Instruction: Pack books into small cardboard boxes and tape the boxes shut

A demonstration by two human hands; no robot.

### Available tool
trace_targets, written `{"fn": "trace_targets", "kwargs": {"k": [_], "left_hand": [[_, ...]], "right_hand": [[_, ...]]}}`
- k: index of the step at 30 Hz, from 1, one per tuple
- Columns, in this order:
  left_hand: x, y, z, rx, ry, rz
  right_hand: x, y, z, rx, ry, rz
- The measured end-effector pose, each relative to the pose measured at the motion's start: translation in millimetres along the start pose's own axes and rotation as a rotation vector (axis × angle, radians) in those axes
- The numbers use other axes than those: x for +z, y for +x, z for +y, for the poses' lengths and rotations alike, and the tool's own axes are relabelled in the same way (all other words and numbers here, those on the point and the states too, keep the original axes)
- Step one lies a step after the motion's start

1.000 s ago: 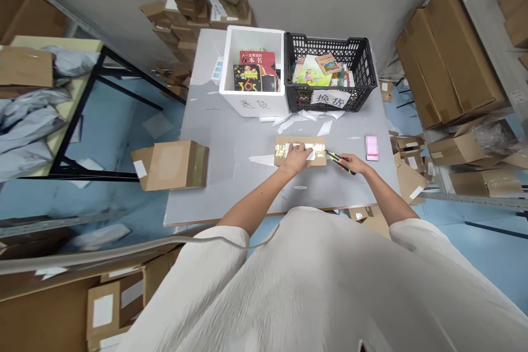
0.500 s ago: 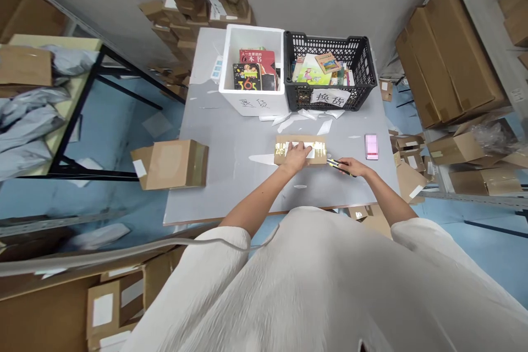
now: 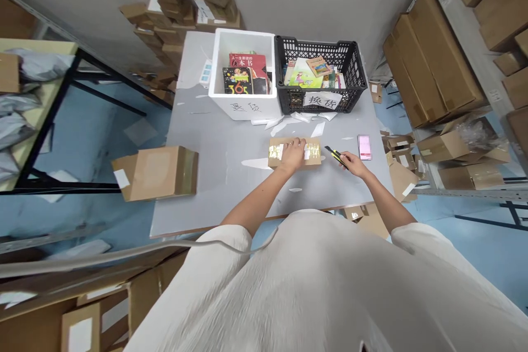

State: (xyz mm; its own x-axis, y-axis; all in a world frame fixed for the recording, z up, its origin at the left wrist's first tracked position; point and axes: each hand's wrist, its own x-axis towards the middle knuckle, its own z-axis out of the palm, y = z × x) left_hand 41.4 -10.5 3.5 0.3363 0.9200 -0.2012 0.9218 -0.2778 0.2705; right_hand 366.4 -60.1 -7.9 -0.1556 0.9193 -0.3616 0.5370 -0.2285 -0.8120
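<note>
A small brown box point(image 3: 312, 158) with shiny tape and a white label lies on the grey table point(image 3: 206, 176). My left hand point(image 3: 293, 155) rests on top of the box, its fingers bent over it; whether it grips is hard to tell. Just right of the box, my right hand point(image 3: 353, 165) is closed on a black and yellow cutter point(image 3: 336, 156). The cutter points up and left, its tip apart from the box. A phone point(image 3: 364, 147) with a lit pink screen lies beyond my right hand.
A white foam bin point(image 3: 243, 107) and a black crate point(image 3: 358, 74), both holding books, stand at the table's back. An open carton point(image 3: 154, 172) sits at the left edge. Paper scraps lie before the bins. Shelves with boxes flank the table.
The cutter has swung away from the box's edge, its tip now pointing further up. My left hand's fingers have drawn together and bent more. The whole view has shifted slightly.
</note>
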Motion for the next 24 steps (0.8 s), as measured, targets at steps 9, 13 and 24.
{"fn": "trace_targets", "kwargs": {"k": [9, 13, 24], "left_hand": [[7.6, 20.1, -0.3, 0.096, 0.011, 0.001], [9.3, 18.7, 0.5, 0.096, -0.014, 0.029], [24.5, -3.7, 6.5, 0.065, -0.054, 0.097]], "right_hand": [[-0.7, -7.7, -21.5, -0.293, -0.601, 0.003], [2.6, -3.1, -22.1, -0.284, -0.675, 0.008], [36.3, 5.2, -5.2, -0.236, -0.515, 0.104]]}}
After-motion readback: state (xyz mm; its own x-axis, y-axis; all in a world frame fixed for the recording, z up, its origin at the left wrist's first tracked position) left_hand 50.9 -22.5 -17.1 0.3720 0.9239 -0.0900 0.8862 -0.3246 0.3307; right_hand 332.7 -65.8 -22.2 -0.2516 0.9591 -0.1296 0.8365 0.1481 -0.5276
